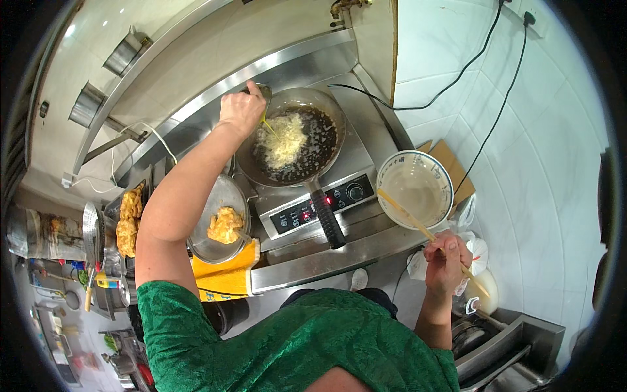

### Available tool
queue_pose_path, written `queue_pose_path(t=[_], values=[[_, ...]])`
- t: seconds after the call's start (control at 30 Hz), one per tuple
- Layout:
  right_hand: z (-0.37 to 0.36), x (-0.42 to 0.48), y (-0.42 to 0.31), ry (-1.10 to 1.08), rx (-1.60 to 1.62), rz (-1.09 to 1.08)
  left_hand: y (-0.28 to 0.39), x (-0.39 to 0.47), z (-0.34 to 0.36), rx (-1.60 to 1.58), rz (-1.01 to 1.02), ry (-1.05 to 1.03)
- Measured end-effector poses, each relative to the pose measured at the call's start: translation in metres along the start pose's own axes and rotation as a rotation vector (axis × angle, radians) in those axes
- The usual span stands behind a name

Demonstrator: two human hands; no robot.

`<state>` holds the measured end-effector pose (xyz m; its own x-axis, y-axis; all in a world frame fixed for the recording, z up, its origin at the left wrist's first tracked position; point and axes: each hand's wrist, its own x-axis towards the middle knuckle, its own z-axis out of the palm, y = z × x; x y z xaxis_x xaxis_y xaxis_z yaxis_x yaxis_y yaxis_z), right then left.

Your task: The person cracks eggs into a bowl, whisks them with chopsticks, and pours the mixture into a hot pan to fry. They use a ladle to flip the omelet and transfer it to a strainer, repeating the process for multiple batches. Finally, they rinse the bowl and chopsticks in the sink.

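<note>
My left hand (242,110) grips a small vessel (265,92), mostly hidden by the fingers, over the left side of a long-handled frying pan (338,108). From it a thin stream of yellow liquid (268,126) falls into the pan. Pale yellow, frothy food (284,141) bubbles there in dark oil (321,130). At the right, my right hand (446,259) holds a pair of wooden chopsticks (406,214), their tips crossing the rim of a large white bowl (416,179) with a patterned edge. The pan's black handle (329,220) points towards me, touched by neither hand.
The pan sits on a cooktop with a lit control panel (321,203). To its left, a round metal tray (205,250) bears a golden fried piece (225,225). More fried pieces (130,220) lie farther left. A yellow cloth (220,277) hangs below; a black cable (431,105) crosses the wall.
</note>
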<state>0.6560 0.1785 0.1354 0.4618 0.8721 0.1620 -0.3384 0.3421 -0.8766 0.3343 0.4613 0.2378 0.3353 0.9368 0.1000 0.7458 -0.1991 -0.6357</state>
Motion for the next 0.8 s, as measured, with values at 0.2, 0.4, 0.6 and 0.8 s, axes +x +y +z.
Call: queue_pose_path(t=[0.2,0.4,0.6,0.8], values=[[0.000,0.000,0.000,0.011,0.005,-0.019,0.003,-0.005,0.000,0.021,0.039,0.011],[-0.003,0.000,0.000,0.000,0.004,0.002,0.004,-0.006,0.005,0.037,0.059,0.069],[-0.006,0.001,0.002,-0.003,0.015,-0.041,0.004,-0.007,0.006,0.074,0.104,0.166],[-0.011,0.002,0.005,0.000,0.009,-0.022,0.007,-0.008,0.006,0.108,0.119,0.167]])
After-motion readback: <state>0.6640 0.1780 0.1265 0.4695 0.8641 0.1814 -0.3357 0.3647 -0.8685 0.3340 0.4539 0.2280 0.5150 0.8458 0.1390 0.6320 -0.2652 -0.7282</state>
